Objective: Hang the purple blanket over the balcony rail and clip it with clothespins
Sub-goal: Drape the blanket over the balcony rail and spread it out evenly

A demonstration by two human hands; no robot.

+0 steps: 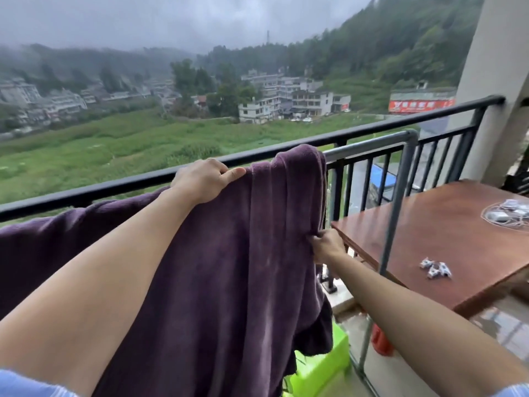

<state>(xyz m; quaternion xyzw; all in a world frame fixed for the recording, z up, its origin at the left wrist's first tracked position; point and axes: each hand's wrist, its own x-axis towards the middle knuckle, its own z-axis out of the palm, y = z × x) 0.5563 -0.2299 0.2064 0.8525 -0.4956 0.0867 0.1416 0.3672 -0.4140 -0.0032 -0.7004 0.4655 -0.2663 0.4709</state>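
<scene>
The blanket (243, 267) hangs on the near side of the black rail (114, 187), its right end draped over a grey bar (369, 144) just in front of that rail, and the rest runs off left below the rail's top. The left hand (204, 180) holds the top fold, fingers curled over it and thumb laid along the near face, likely to keep the cloth from sliding off. The right hand (327, 246) pinches the blanket's right edge lower down with closed fingers, seemingly to draw the bunched folds flat. No pins are on it yet. On the table (429, 224) to the right lie small white pieces (435, 269), too small to tell if they are the pins.
</scene>
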